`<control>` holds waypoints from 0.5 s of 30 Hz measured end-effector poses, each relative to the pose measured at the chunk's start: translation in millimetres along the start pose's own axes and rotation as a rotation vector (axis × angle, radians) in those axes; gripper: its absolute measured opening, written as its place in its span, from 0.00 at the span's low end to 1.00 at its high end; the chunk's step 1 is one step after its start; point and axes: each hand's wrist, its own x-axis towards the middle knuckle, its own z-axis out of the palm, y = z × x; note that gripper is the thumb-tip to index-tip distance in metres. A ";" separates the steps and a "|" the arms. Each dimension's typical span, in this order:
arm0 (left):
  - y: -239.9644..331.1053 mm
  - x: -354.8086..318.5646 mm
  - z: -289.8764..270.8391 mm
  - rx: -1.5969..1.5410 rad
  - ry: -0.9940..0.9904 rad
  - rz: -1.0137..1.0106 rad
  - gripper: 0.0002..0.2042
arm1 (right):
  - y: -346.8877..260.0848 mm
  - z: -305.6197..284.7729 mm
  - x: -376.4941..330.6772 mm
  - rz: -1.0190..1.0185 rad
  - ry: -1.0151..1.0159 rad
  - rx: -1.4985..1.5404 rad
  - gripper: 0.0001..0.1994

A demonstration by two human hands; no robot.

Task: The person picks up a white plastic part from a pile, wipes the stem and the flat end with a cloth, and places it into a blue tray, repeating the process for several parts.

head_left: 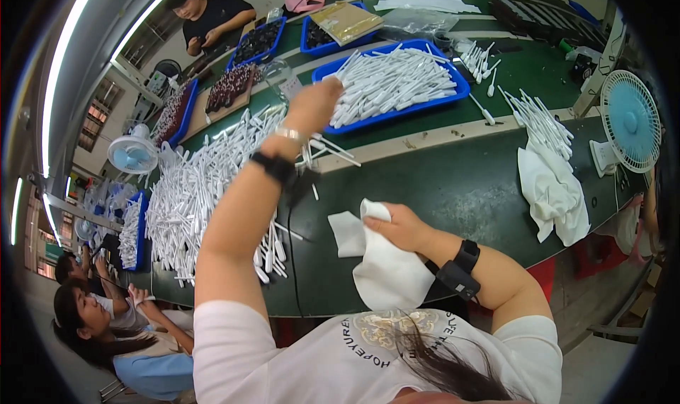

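Observation:
My left hand [315, 105] reaches out to the near left corner of a blue tray [462, 87] heaped with white plastic sticks [397, 84]. Its fingers are curled at the edge of the heap; whether a stick is in them I cannot tell. My right hand [398, 227] grips a white cloth [379, 262] that lies over the near edge of the dark green table [453, 191]. Both wrists wear black bands; the left also has a bracelet.
A big loose pile of white sticks [205, 184] covers the table's left part. More sticks [542, 124] and a second white cloth [552, 191] lie at right beside a small blue fan [630, 121]. Trays of dark parts [258, 41] stand farther back. Other people sit at left and far back.

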 end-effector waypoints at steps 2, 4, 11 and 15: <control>-35.6 57.4 13.8 0.135 -0.033 -0.064 0.11 | 2.4 -1.5 0.4 -0.062 -0.007 -0.194 0.11; -60.1 95.7 27.8 0.221 -0.054 -0.090 0.11 | 3.5 -1.0 -0.8 -0.083 -0.004 -0.196 0.12; -97.9 146.5 86.3 0.357 -0.195 -0.210 0.10 | 1.1 -5.9 2.9 -0.052 -0.045 -0.229 0.12; -88.0 144.4 87.2 0.364 -0.203 -0.239 0.10 | 3.8 -9.8 1.0 -0.009 -0.058 -0.254 0.13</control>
